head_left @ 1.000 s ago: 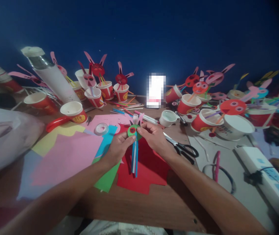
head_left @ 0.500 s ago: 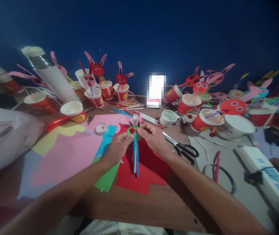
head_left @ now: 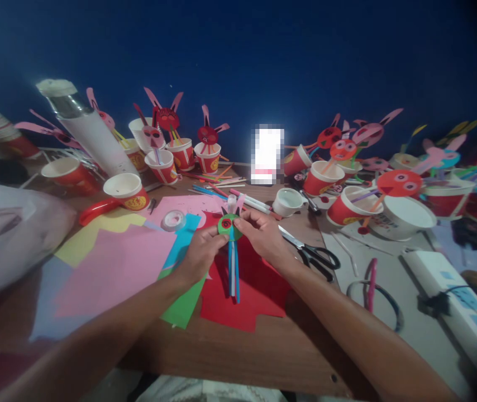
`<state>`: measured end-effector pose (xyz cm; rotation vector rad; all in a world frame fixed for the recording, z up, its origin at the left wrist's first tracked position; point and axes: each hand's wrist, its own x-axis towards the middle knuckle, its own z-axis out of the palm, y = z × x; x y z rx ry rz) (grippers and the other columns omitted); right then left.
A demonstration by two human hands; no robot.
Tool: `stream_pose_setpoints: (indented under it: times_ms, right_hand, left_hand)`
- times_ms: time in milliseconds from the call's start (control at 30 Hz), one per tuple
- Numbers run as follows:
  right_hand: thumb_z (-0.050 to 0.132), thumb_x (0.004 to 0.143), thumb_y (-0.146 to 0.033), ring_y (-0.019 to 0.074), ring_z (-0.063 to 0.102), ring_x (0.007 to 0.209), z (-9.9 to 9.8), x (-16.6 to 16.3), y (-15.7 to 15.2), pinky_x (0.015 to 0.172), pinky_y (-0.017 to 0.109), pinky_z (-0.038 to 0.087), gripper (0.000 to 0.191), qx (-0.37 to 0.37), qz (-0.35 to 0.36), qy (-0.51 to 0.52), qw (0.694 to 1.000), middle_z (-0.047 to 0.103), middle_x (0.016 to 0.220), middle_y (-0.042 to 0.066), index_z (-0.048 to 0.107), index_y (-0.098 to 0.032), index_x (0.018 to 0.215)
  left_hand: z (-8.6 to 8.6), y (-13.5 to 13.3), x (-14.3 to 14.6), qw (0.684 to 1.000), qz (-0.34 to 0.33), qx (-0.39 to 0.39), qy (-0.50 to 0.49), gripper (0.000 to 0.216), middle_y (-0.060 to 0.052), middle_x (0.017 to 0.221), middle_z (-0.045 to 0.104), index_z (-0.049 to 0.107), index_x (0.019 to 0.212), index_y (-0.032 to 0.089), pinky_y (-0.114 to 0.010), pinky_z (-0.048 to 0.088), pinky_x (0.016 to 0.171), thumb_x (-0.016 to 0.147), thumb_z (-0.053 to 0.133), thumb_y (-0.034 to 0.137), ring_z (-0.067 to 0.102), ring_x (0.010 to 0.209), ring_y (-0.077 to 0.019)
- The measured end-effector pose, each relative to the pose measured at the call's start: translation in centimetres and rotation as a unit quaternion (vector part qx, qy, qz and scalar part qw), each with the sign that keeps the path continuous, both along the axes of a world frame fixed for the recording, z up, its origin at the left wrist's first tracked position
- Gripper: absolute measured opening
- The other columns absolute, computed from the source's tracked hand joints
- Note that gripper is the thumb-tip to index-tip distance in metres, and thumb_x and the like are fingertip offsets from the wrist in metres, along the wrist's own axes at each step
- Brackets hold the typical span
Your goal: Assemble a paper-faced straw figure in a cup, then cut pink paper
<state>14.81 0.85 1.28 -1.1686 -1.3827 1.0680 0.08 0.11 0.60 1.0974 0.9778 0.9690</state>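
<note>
Between my two hands is a small paper rabbit face (head_left: 227,225): a green disc with red eye spots and pale ears on top, fixed to blue and white straws (head_left: 234,273) that hang down over red paper (head_left: 255,296). My left hand (head_left: 200,254) pinches the disc's left edge. My right hand (head_left: 263,234) pinches its right edge with curled fingers.
Coloured paper sheets (head_left: 113,268) lie left of my hands, with a tape roll (head_left: 173,220) beside them. Scissors (head_left: 311,254) lie to the right. Red paper cups holding finished rabbit faces (head_left: 167,151) line the back, and a power strip (head_left: 452,290) lies at the right.
The straws under the disc have swung slightly to the right. Both hands keep their hold in nearly the same place.
</note>
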Motion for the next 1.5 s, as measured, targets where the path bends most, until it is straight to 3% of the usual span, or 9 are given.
stream_pose_setpoints:
  times_ms: [333, 567, 767, 1100, 1367, 1500]
  right_hand:
    - [0.061, 0.078, -0.032, 0.0121, 0.049, 0.061, 0.0, -0.1, 0.0, 0.061, 0.025, 0.040, 0.018, -0.004, 0.001, 0.017, 1.000, 0.054, 0.064, -0.003, 0.059, -0.016, 0.069]
    - [0.055, 0.084, -0.042, 0.0157, 0.058, 0.075, -0.1, -0.1, 0.0, 0.072, 0.028, 0.047, 0.029, 0.002, -0.015, 0.069, 0.998, 0.065, 0.081, 0.002, 0.065, -0.019, 0.098]
    - [0.053, 0.086, -0.042, 0.0148, 0.055, 0.072, -0.6, 0.3, 0.3, 0.072, 0.028, 0.043, 0.028, -0.018, -0.038, 0.105, 0.994, 0.061, 0.073, 0.000, 0.068, -0.019, 0.083]
    - [0.059, 0.079, -0.030, 0.0130, 0.053, 0.072, -0.6, -0.5, 0.0, 0.075, 0.028, 0.039, 0.016, -0.076, 0.034, 0.147, 0.986, 0.062, 0.073, -0.002, 0.071, -0.020, 0.083]
    - [0.062, 0.072, -0.025, 0.0147, 0.058, 0.080, 0.1, -0.6, -0.3, 0.080, 0.031, 0.043, 0.020, -0.107, 0.092, 0.209, 0.968, 0.067, 0.081, -0.001, 0.070, -0.023, 0.090]
    - [0.064, 0.070, -0.020, 0.0132, 0.058, 0.072, 0.9, -0.6, -0.5, 0.072, 0.030, 0.047, 0.019, -0.115, 0.103, 0.244, 0.957, 0.066, 0.079, -0.002, 0.070, -0.022, 0.087]
  left_hand:
    - [-0.7, 0.1, 0.1, 1.000, 0.021, -0.009, 0.012, 0.024, 0.001, 0.062, 0.063, 0.070, 0.082, 0.014, -0.022, 0.039, 0.054, 0.069, 0.069, 0.034, 0.052, 0.057, -0.0106]
    - [-0.3, 0.3, -0.2, 0.999, 0.028, -0.015, 0.004, 0.020, 0.002, 0.056, 0.062, 0.069, 0.079, 0.014, -0.022, 0.044, 0.052, 0.073, 0.066, 0.033, 0.054, 0.050, -0.0105]
    - [0.4, 1.0, -0.6, 0.989, 0.050, -0.072, -0.121, 0.014, 0.000, 0.059, 0.064, 0.064, 0.074, 0.014, -0.023, 0.049, 0.053, 0.071, 0.069, 0.027, 0.059, 0.051, -0.0118]
    - [1.3, 1.5, -1.2, 0.970, -0.005, -0.145, -0.197, 0.012, 0.000, 0.058, 0.061, 0.060, 0.078, 0.013, -0.022, 0.049, 0.046, 0.074, 0.063, 0.024, 0.055, 0.046, -0.0097]
    - [1.1, 1.3, -1.1, 0.969, -0.024, -0.139, -0.203, 0.013, -0.002, 0.058, 0.063, 0.062, 0.079, 0.011, -0.022, 0.051, 0.045, 0.074, 0.064, 0.023, 0.057, 0.046, -0.0109]
    - [1.1, 1.4, -1.0, 0.973, -0.016, -0.126, -0.193, 0.011, -0.002, 0.056, 0.064, 0.062, 0.078, 0.011, -0.024, 0.053, 0.045, 0.073, 0.064, 0.021, 0.059, 0.046, -0.0124]
